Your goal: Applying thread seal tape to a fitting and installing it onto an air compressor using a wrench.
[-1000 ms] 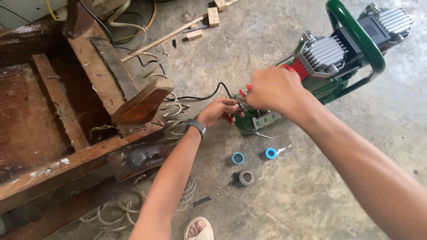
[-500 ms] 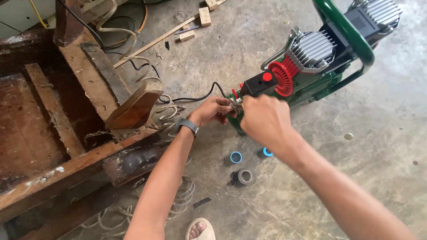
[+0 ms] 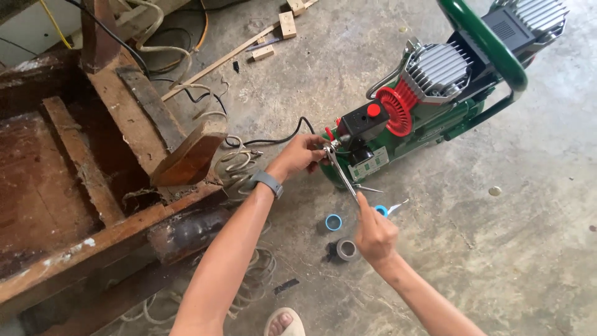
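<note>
A green metal air compressor [image 3: 435, 118] with ribbed grey cylinder heads, a red fan guard and a curved green handle lies on the grey concrete floor [image 3: 528, 249]. On its near end sits a black box with a round red button [image 3: 373, 110], and below that a pale rectangular label [image 3: 368, 165] with green print is stuck to the tank.

The left hand [image 3: 303, 155], with a grey watch [image 3: 267, 182] on its wrist, is curled around the metal fitting [image 3: 331, 144] at the compressor's near end, fingers pressed together on it. The right hand [image 3: 373, 235] is closed in a fist around the lower end of a slim silver metal wrench [image 3: 342, 174], whose upper end meets the fitting; the tool slants from the fitting down toward the person.

Just beside the right hand lie a light-blue round tape roll [image 3: 334, 222], a second blue roll [image 3: 380, 210] partly hidden behind the fist, and a grey roll [image 3: 346, 250] on the floor. A black cable [image 3: 273, 140] runs from the compressor toward a worn brown wooden frame [image 3: 112, 186] at left, with pale coiled hose [image 3: 239, 165] near it. Wood offcuts [image 3: 286, 25] lie farther off.
</note>
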